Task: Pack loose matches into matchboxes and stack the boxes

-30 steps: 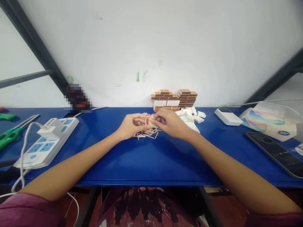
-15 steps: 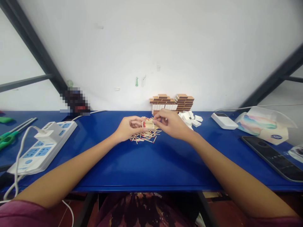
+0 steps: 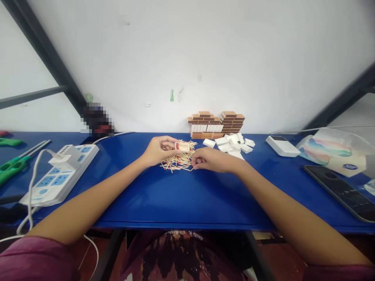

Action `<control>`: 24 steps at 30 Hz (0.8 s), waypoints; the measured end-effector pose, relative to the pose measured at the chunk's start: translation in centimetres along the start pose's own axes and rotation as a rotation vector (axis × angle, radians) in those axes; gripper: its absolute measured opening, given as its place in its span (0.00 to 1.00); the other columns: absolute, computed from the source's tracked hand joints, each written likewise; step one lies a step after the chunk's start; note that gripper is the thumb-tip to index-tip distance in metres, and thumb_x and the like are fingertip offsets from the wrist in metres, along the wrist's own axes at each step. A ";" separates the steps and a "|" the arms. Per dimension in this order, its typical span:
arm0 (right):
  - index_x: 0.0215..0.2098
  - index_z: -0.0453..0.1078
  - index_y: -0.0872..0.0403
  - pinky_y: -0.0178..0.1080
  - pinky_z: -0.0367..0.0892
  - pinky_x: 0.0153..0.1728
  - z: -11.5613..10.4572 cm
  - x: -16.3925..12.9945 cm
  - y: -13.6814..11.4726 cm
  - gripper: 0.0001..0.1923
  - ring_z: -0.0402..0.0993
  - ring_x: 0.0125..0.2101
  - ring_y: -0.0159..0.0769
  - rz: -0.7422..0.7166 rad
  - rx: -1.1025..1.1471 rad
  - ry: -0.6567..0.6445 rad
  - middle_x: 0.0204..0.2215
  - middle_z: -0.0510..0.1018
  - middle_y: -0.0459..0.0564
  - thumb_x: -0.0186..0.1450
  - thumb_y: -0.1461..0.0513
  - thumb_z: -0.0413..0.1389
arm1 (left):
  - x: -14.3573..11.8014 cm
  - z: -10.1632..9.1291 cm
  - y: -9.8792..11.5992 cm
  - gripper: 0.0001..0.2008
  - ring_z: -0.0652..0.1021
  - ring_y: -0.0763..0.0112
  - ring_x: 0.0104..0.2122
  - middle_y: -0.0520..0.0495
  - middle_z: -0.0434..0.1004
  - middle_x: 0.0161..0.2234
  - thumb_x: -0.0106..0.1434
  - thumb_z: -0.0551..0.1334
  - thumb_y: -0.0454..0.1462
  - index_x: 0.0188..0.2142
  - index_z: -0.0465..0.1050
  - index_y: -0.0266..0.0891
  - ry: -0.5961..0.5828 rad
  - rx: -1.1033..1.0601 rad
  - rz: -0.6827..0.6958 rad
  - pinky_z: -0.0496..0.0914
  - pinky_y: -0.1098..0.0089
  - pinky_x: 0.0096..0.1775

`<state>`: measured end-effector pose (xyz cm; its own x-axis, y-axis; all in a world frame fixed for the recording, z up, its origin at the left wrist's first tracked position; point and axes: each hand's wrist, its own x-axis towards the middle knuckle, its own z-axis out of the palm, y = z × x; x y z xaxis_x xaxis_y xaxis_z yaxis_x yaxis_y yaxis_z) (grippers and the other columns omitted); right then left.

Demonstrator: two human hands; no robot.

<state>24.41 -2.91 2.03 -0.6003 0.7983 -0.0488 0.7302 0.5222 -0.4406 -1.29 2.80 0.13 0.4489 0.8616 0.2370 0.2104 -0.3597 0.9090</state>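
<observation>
Two hands: both rest at the middle of the blue table (image 3: 181, 195), well out from the body, arms stretched forward.
Left hand (image 3: 156, 150): fingers curled shut around a small matchbox tray (image 3: 182, 146), held just above the table; the tray is packed with matches, red heads showing at its end.
Right hand (image 3: 212, 160): lowered to the table surface, palm down, fingertips (image 3: 195, 163) pinched together at the edge of the pile of matches (image 3: 177, 160); whether a match sits between them is too small to tell.
Pile of matches: loose, scattered, lying directly under the left hand's fingers and touching the right hand's fingertips.
White trays (image 3: 233, 142): a heap of empty box parts just beyond the right hand, toward the wall.
Brown boxes (image 3: 218, 124): stacked against the wall, beyond the white trays.
White device (image 3: 283, 145): further out on the right hand's side.
Phone (image 3: 341, 191): dark, flat, far to the right of the right forearm.
Tissue pack (image 3: 331, 154): beyond the phone, near the white device.
Power strip (image 3: 58, 173): well to the left of the left forearm, a plug and white cable in it.
Scissors (image 3: 14, 164): green handles, beyond the power strip at the far left.
</observation>
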 end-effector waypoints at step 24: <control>0.36 0.69 0.52 0.40 0.62 0.35 0.0 -0.3 -2.5 0.07 0.69 0.34 0.37 -0.117 -0.065 0.453 0.34 0.73 0.50 0.73 0.60 0.55 | -1.2 1.8 0.4 0.25 0.84 0.66 0.31 0.43 0.87 0.33 0.50 0.80 0.40 0.46 0.80 0.35 -0.070 -0.173 0.050 0.76 0.67 0.36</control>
<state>22.74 -4.47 3.14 -0.4878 0.7757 0.4005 0.6934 0.6230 -0.3621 -0.18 0.95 -0.37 0.5156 0.8149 0.2648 0.0362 -0.3295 0.9435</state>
